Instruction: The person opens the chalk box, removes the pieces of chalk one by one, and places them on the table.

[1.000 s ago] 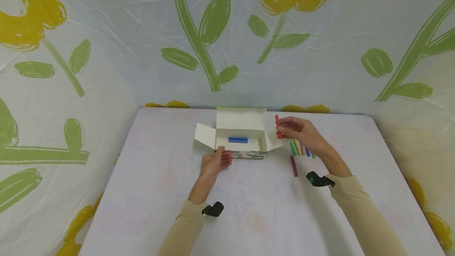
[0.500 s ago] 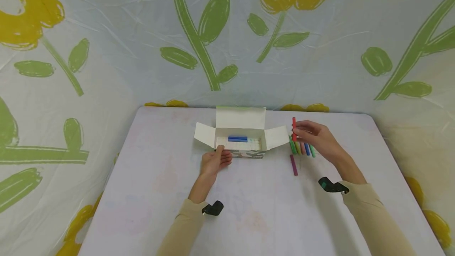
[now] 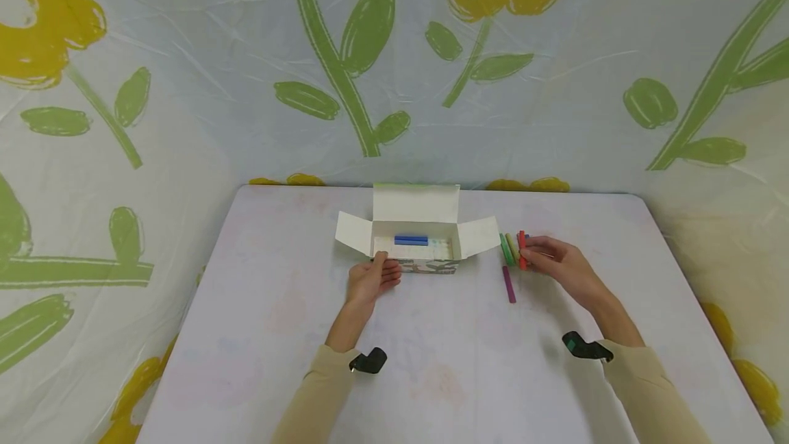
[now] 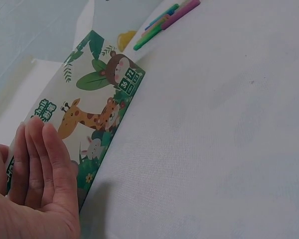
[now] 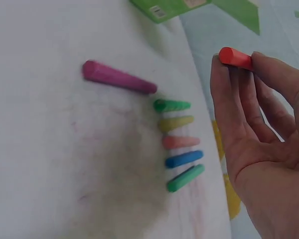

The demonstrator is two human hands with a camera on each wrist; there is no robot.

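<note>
My left hand (image 3: 366, 284) holds the front wall of an open chalk box (image 3: 434, 266), thumb at the rim and fingers flat against the printed side (image 4: 84, 117). Two blue chalks (image 3: 411, 240) lie inside on a paler dotted layer. My right hand (image 3: 566, 267) pinches a red chalk (image 3: 522, 250) between thumb and fingertips, right of the box. In the right wrist view the red chalk (image 5: 234, 58) is off the table. Beneath the right hand lies a row of chalks: green (image 5: 172, 105), yellow (image 5: 177, 123), pink (image 5: 182, 142), blue (image 5: 184, 159) and another green (image 5: 186, 178).
A purple chalk (image 3: 509, 284) lies apart, nearer me than the row. The box's side flaps (image 3: 354, 233) and lid (image 3: 416, 203) stand spread out. Flower-printed cloth (image 3: 246, 53) hangs behind the pale table (image 3: 444, 375).
My right hand has carried the red chalk rightward from beside the box's right flap, then down over the row of chalks. My left hand keeps its place on the box.
</note>
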